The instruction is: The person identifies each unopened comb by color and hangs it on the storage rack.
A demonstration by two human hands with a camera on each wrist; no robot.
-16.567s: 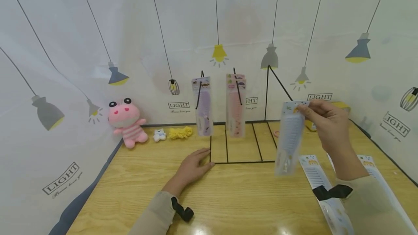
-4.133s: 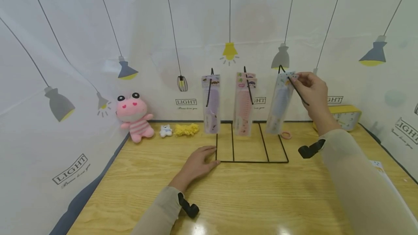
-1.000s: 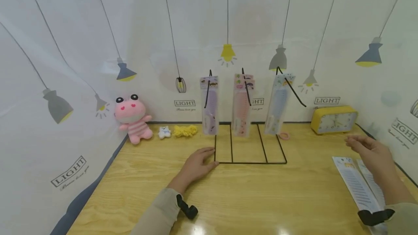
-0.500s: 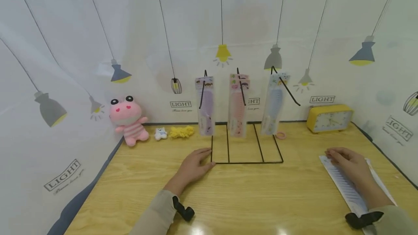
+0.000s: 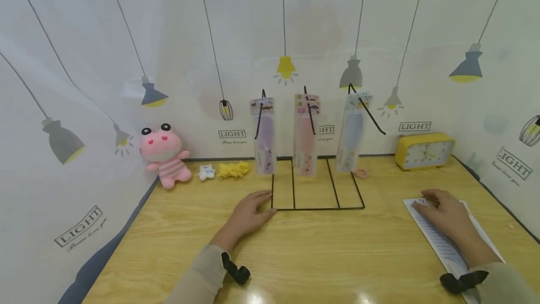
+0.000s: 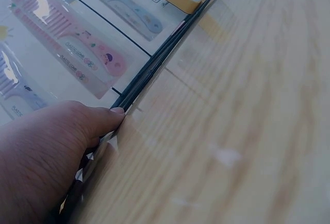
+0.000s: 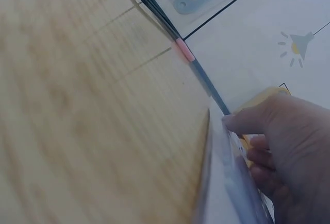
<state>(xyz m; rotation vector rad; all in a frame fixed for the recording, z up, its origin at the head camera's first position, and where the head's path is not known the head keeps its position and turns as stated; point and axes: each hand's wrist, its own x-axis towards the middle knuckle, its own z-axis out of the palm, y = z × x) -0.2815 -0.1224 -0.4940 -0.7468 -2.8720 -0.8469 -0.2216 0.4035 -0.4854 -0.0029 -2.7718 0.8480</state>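
Observation:
A black wire rack (image 5: 318, 209) stands on the table with packaged combs on its hooks: a purple comb (image 5: 265, 142), pink combs (image 5: 305, 142) and a blue comb (image 5: 351, 135). My left hand (image 5: 246, 215) rests on the tabletop, its fingertips and thumb touching the left side of the rack's base. In the left wrist view the thumb (image 6: 105, 121) lies along the base wire. At the right, my right hand (image 5: 449, 215) pinches the top end of another packaged blue comb (image 5: 436, 243) between thumb and fingers. The hand and sleeve hide much of that package.
More comb packaging (image 5: 481, 229) lies just right of my right hand. Along the back stand a pink plush toy (image 5: 166, 156), a small white bear (image 5: 206, 172), yellow yarn (image 5: 234, 170), a pink ring (image 5: 361, 173) and a yellow alarm clock (image 5: 425, 150).
Earlier, my right hand hung a blue comb on the right hook and let go. Now it has come down onto another packaged blue comb, which has shifted slightly left. The left hand stays put.

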